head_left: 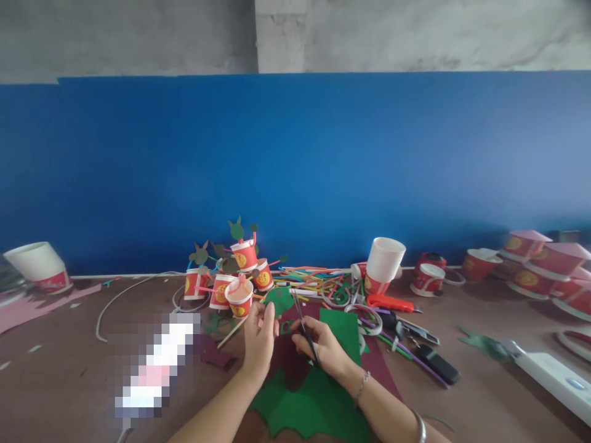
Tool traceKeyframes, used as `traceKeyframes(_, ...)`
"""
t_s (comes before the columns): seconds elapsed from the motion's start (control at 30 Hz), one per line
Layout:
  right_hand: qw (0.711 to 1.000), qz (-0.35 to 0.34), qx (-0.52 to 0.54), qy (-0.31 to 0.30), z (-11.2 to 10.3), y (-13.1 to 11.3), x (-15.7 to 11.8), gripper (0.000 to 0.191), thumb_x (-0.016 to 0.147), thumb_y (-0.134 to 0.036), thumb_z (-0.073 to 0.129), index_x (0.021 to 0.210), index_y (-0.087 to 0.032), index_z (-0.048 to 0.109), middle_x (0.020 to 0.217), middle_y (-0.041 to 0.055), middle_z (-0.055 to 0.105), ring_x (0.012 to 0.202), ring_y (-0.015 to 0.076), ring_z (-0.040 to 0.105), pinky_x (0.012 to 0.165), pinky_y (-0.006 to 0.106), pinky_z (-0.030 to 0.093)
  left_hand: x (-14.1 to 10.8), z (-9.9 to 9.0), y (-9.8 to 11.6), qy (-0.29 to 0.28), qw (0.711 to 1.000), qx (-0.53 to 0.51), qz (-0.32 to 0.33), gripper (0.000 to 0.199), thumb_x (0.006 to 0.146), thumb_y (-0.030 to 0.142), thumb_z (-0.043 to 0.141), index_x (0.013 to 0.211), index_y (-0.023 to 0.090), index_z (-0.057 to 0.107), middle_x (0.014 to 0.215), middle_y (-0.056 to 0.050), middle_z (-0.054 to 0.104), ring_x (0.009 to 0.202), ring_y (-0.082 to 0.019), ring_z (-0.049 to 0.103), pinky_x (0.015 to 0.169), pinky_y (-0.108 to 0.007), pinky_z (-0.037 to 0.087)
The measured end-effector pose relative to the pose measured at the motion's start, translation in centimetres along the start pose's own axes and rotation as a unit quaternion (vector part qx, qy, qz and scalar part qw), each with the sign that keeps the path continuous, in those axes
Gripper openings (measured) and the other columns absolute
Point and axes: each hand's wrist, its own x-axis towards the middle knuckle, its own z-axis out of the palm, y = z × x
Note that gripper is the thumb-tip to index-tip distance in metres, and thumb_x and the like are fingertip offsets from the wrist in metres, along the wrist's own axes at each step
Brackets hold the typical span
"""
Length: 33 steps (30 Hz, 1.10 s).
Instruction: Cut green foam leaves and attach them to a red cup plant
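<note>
My left hand (259, 344) is closed, thumb against fingers, on a small rounded piece of green paper (278, 300). My right hand (327, 351) grips a pair of dark-handled scissors (299, 311), whose blades point away from me, just right of that piece. Below both hands lies a large green paper sheet (300, 403) with a scalloped cut edge. Dark red paper (285, 360) shows between the hands, and more green paper (341, 326) lies beside my right hand. Whether the blades touch the small piece, I cannot tell.
Red paper cups (239, 298) with straws and green cut-outs stand behind my left hand. Loose straws (300, 280), a white cup stack (384, 261), an orange utility knife (391, 303) and a black key fob (436, 364) lie farther back and right. A blue panel (295, 172) borders the table.
</note>
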Motion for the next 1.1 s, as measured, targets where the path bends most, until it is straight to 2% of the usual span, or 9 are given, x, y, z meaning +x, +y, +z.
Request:
traceKeyframes(0.13,1.000,0.018,0.005,-0.017,0.1,-0.1,0.0,0.032,0.070,-0.044,0.067,0.084,-0.017,0.059,0.058,-0.0031,0.055,0.051,0.0102,0.051,0.049,0.021,0.039,0.1,0.0,-0.1,0.009,1.000,-0.010,0.003,0.036,0.079,0.048,0.054,0.064,0.020,0.037,0.049,0.009,0.038,0.042,-0.006,0.038,0.044,-0.017,0.033)
traceKeyframes(0.3,1.000,0.023,0.000,-0.008,0.2,-0.5,-0.1,0.030,0.069,-0.043,0.066,0.078,-0.016,0.058,0.048,-0.0048,0.051,0.042,0.0078,0.044,0.042,0.020,0.035,0.1,0.0,-0.5,-0.056,0.997,0.048,0.007,0.037,0.080,0.047,0.054,0.061,0.019,0.039,0.049,0.008,0.038,0.042,-0.006,0.033,0.043,-0.018,0.028)
traceKeyframes(0.43,0.999,0.046,0.007,0.006,0.1,-1.1,-0.1,0.032,0.068,-0.046,0.066,0.075,-0.016,0.057,0.044,-0.0056,0.050,0.038,0.0070,0.041,0.038,0.018,0.033,0.0,0.1,-0.6,-0.093,0.994,0.054,-0.001,0.034,0.081,0.046,0.052,0.063,0.019,0.041,0.051,0.007,0.037,0.045,-0.007,0.033,0.044,-0.019,0.027)
traceKeyframes(0.7,0.999,0.045,0.022,0.004,0.0,-1.3,-0.1,0.034,0.067,-0.047,0.067,0.075,-0.016,0.056,0.043,-0.0063,0.050,0.037,0.0065,0.040,0.037,0.018,0.033,0.1,0.0,-0.6,-0.108,0.993,0.037,-0.008,0.034,0.080,0.044,0.054,0.062,0.019,0.039,0.051,0.008,0.035,0.047,-0.007,0.031,0.046,-0.019,0.025)
traceKeyframes(0.9,0.999,0.024,0.019,0.010,0.1,-1.0,0.0,0.030,0.068,-0.042,0.068,0.068,-0.015,0.054,0.039,-0.0067,0.048,0.032,0.0053,0.037,0.034,0.017,0.029,0.3,-0.1,-1.1,-0.150,0.988,-0.010,-0.038,0.033,0.080,0.046,0.054,0.067,0.018,0.042,0.054,0.008,0.031,0.048,-0.006,0.026,0.044,-0.018,0.021)
traceKeyframes(1.1,0.999,0.039,0.032,0.001,0.0,-1.2,-0.1,0.032,0.067,-0.044,0.069,0.071,-0.016,0.054,0.043,-0.0056,0.052,0.037,0.0065,0.042,0.036,0.016,0.033,0.4,-0.1,-1.2,-0.176,0.982,-0.029,-0.066,0.032,0.079,0.045,0.056,0.069,0.018,0.042,0.056,0.008,0.030,0.048,-0.005,0.024,0.044,-0.017,0.019)
